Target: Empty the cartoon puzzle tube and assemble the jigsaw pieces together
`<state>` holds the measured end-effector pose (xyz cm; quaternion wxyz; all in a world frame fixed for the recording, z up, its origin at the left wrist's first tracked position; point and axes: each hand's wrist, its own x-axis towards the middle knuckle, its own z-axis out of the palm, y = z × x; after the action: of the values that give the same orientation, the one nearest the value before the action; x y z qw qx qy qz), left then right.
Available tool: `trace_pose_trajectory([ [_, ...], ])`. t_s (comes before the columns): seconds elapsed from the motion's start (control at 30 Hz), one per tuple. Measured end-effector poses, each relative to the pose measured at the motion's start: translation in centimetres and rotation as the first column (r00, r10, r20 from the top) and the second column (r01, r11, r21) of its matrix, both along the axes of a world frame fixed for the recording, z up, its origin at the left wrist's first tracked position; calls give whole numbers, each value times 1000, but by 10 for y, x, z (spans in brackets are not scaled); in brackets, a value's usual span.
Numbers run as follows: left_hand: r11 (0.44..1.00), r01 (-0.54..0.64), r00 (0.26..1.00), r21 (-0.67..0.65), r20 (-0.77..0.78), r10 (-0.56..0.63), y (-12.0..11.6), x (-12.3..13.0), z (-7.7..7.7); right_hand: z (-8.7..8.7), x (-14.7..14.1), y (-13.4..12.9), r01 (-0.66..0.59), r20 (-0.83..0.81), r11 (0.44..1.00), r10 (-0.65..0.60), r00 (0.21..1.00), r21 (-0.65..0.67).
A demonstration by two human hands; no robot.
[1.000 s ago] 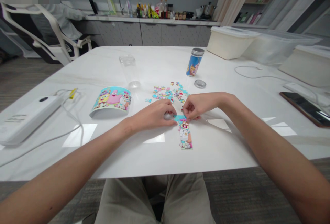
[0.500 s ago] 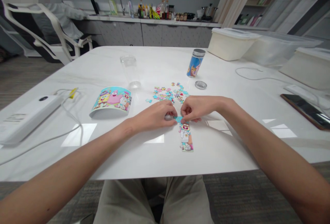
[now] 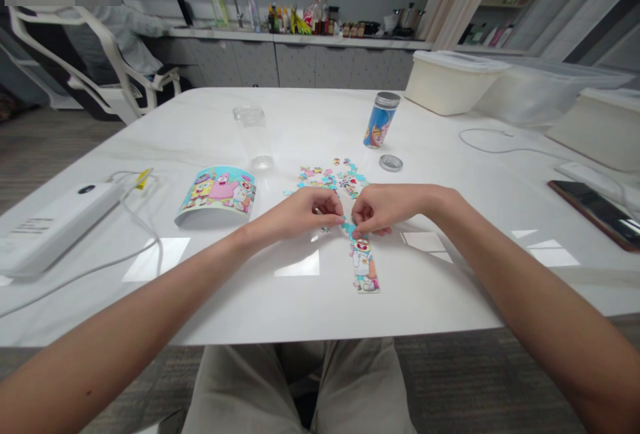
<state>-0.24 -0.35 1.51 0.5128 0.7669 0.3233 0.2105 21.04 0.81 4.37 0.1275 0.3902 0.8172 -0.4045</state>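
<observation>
Right hand (image 3: 383, 209): curled at the top of the puzzle strip (image 3: 365, 266); can't tell if pinching.
Left hand (image 3: 311, 211): bent just beside, grasp also unclear.
Puzzle strip: flat on the table (image 3: 270, 307), nearer than the loose pieces (image 3: 353, 182).

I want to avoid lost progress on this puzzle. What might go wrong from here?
1. The right hand is at the top end of the joined puzzle strip, so a sideways push there might loosen a joint.
2. Loose pieces lie just beyond both hands, so a knuckle could scatter some.
3. The curved printed sheet stands close to the left forearm and might get knocked.
</observation>
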Motion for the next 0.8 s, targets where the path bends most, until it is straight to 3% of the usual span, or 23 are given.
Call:
trace_pose_trajectory([
  [0.17, 989, -58, 997, -139, 50, 65, 2, -1, 1, 5, -1, -2, -13, -50, 1000, 14, 999, 25],
  [0.43, 963, -160, 982, -218, 69, 178, -1, -4, 5, 7, 1, -1, 26, -198, 1000, -25, 980, 1],
  [0.8, 950, -106, 983, -293, 112, 144, -7, 1, 9, 12, 2, -1, 62, -411, 996, -31, 911, 63],
])
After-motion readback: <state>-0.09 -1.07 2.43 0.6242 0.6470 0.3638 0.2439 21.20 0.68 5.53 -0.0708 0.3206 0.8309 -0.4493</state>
